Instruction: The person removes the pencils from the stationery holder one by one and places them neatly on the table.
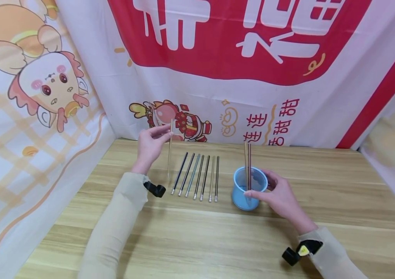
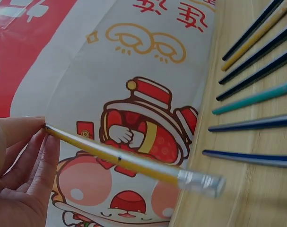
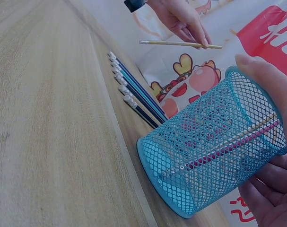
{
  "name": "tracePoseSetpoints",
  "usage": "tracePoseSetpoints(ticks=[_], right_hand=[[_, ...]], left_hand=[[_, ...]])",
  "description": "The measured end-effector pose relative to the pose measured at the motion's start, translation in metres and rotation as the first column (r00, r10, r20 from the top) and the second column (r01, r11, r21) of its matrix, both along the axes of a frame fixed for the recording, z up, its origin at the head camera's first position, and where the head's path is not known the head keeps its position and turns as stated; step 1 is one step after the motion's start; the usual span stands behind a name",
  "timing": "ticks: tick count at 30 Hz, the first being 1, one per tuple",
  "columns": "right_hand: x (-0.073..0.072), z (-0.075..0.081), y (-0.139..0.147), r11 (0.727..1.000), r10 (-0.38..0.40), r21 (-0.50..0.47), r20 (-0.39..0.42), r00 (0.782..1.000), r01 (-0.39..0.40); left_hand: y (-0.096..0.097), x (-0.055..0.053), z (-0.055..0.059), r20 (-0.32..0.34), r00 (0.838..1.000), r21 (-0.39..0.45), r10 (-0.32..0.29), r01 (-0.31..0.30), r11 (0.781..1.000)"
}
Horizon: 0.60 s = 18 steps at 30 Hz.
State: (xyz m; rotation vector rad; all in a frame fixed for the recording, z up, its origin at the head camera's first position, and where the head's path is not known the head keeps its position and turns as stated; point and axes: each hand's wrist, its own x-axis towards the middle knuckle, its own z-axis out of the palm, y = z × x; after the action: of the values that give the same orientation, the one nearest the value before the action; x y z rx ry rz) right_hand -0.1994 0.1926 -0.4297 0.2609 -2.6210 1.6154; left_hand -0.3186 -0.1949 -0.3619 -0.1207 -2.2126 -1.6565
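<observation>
A yellow pencil (image 2: 119, 158) is pinched between the thumb and fingertips of my left hand (image 1: 151, 145); its silver eraser end hangs down over the table. Beside it lies a row of several pencils (image 1: 194, 176) in dark blue, teal, black and yellow, eraser ends toward me. My right hand (image 1: 281, 193) grips a blue mesh pencil cup (image 3: 204, 146) near its rim, thumb on the near side. Two pencils (image 1: 248, 166), one yellowish and one dark red, lean inside the cup with their eraser ends down.
Light wood tabletop (image 1: 197, 240) spreads under everything. A white and red printed cloth (image 1: 218, 89) hangs along the table's back edge, and another cloth with cartoon figures (image 1: 43, 155) covers the left side. Both wrists wear small black cameras.
</observation>
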Motion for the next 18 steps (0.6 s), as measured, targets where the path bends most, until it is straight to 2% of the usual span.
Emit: tracePoseSetpoints(ticks=[5, 10, 15, 18], right_hand=[[0.0, 0.001, 0.0, 1.0, 0.001, 0.003, -0.003, 1.0, -0.001], [0.001, 0.001, -0.001, 1.0, -0.005, 0.012, -0.004, 1.0, 0.005], [0.001, 0.001, -0.001, 1.0, -0.005, 0.01, -0.003, 1.0, 0.005], [0.001, 0.0, -0.001, 1.0, -0.004, 0.006, -0.005, 1.0, 0.004]], left_hand=[[-0.006, -0.005, -0.002, 0.024, 1.0, -0.079, 0.011, -0.009, 0.997], [-0.01, -0.009, -0.009, 0.099, 0.995, -0.122, -0.002, 0.014, 0.992], [-0.015, -0.014, -0.02, 0.187, 0.982, -0.192, -0.013, 0.049, 0.98], [-0.017, -0.016, -0.029, 0.215, 0.976, -0.214, -0.019, 0.067, 0.974]])
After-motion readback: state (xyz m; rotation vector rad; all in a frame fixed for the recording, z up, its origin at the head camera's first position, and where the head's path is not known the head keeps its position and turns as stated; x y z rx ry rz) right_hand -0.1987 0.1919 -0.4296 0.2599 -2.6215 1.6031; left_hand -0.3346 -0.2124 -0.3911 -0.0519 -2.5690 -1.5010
